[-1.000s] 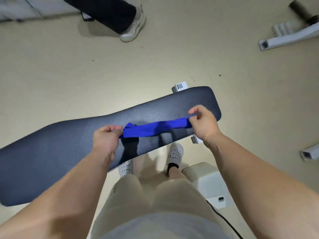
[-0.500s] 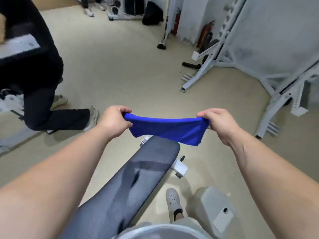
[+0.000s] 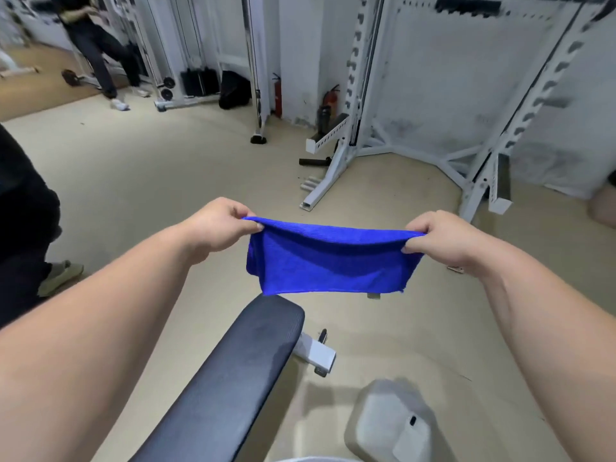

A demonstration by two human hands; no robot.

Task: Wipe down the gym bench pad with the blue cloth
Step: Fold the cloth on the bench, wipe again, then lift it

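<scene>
The blue cloth [image 3: 328, 261] hangs in the air, stretched between both hands, folded over along its top edge. My left hand [image 3: 218, 226] pinches its upper left corner. My right hand [image 3: 440, 238] pinches the upper right corner. Below the cloth, the dark gym bench pad [image 3: 240, 378] runs from the bottom edge up to a rounded end just under the cloth's lower hem. Cloth and pad are apart.
A white bench foot [image 3: 315, 353] sticks out right of the pad. A grey-white box [image 3: 390, 425] sits on the floor lower right. A white rack [image 3: 336, 161] stands ahead. A person in black [image 3: 23, 235] is at the left, another person [image 3: 96, 55] far back.
Both hands lifted the cloth off the pad and hold it spread in the air. My view swung up from the pad to the room ahead.
</scene>
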